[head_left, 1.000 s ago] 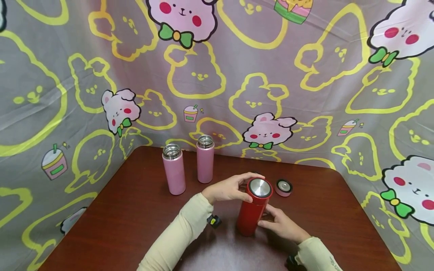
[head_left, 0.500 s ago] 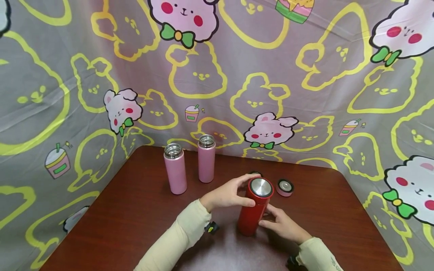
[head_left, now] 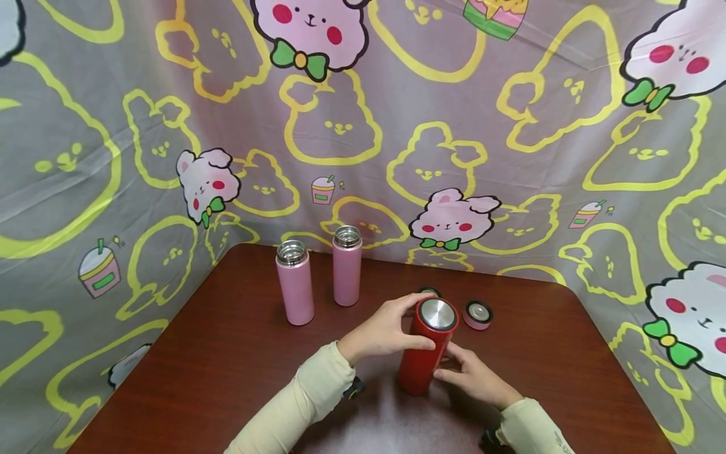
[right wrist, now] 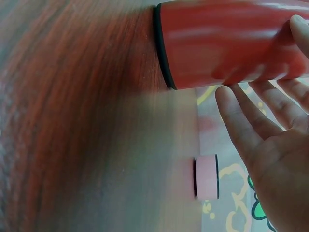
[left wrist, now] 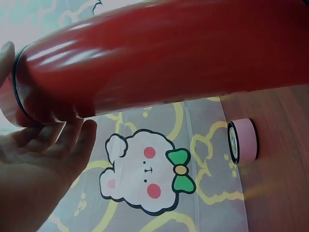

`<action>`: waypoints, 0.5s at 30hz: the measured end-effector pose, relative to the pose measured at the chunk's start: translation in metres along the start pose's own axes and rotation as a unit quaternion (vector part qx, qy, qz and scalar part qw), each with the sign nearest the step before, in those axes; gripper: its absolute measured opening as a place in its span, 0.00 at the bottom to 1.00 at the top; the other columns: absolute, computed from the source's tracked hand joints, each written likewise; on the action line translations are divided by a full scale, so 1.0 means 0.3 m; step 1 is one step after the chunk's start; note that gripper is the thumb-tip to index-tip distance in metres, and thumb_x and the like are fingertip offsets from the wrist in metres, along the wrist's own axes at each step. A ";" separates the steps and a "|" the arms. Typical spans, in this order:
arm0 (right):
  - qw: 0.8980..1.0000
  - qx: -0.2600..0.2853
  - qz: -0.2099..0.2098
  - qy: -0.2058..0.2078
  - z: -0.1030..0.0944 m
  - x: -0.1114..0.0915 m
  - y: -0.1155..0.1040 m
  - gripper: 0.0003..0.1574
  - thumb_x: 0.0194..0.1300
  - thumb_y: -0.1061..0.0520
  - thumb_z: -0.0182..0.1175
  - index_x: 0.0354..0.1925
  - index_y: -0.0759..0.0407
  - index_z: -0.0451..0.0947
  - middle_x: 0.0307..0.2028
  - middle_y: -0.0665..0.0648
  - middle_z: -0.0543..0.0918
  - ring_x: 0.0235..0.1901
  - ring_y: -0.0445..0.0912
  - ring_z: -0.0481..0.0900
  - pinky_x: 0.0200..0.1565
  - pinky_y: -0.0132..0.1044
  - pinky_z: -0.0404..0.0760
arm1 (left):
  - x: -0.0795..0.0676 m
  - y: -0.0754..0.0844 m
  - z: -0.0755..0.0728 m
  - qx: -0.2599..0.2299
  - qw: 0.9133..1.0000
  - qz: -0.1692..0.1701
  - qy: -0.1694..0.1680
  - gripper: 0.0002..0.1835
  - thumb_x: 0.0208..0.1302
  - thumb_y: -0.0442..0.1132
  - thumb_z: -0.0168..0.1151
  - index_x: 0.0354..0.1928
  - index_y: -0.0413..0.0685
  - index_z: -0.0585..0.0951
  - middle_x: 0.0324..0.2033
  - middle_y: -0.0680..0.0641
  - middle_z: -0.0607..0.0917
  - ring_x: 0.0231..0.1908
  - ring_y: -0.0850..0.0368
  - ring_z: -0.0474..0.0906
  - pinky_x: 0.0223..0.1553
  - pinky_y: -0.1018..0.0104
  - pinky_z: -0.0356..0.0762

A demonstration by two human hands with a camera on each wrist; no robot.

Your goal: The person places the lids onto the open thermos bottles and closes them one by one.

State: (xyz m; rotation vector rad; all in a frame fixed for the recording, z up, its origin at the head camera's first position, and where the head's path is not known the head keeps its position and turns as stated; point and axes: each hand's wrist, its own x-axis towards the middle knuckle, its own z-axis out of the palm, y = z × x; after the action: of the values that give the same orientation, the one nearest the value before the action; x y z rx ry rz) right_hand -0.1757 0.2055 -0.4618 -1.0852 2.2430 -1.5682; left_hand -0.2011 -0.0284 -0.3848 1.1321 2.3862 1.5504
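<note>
A red thermos bottle (head_left: 418, 371) stands on the table in the head view, topped by a red lid with a silver disc (head_left: 438, 314). My left hand (head_left: 379, 333) grips this lid from the left, its thumb across the front near the seam. Lower down, my right hand (head_left: 478, 378) holds the bottle's body from the right, with thumb and fingers around it. In the left wrist view, the left fingertips touch the red surface beside a dark seam (left wrist: 18, 87). The right wrist view shows the bottle's black base edge (right wrist: 165, 48) against the table.
Two pink bottles without lids, one nearer (head_left: 296, 291) and one farther (head_left: 346, 271), stand upright at the back left. A pink lid (head_left: 478, 314) lies right of the red bottle. Another lid (head_left: 429, 292) is partly hidden behind it. Printed cloth (head_left: 340, 157) hangs behind the table.
My left thumb has slid rightward round the front of the lid. The right hand keeps its hold on the body. The whole view has shifted slightly.
</note>
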 end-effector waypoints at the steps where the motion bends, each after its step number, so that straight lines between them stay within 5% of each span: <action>1: 1.000 0.000 -0.002 0.000 0.001 -0.001 0.000 0.26 0.64 0.67 0.58 0.58 0.73 0.65 0.48 0.55 0.79 0.44 0.45 0.81 0.46 0.37 0.79 | 0.001 -0.001 0.002 -0.001 1.000 0.001 0.001 0.41 0.52 0.47 0.72 0.67 0.51 0.65 0.56 0.56 0.76 0.55 0.64 0.71 0.56 0.64 0.68; 15: 1.000 -0.014 0.006 0.004 0.000 -0.001 0.006 0.28 0.64 0.65 0.59 0.60 0.73 0.64 0.49 0.58 0.80 0.44 0.47 0.81 0.46 0.38 0.79 | 0.013 -0.030 0.018 -0.097 0.995 -0.005 0.015 0.35 0.50 0.37 0.74 0.61 0.51 0.70 0.48 0.54 0.80 0.48 0.63 0.77 0.48 0.68 0.75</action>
State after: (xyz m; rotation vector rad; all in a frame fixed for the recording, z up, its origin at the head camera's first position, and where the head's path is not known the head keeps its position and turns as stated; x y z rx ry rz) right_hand -0.1762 0.2059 -0.4634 -1.0722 2.2783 -1.5429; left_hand -0.2064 -0.0239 -0.3935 1.0614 2.1974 1.7618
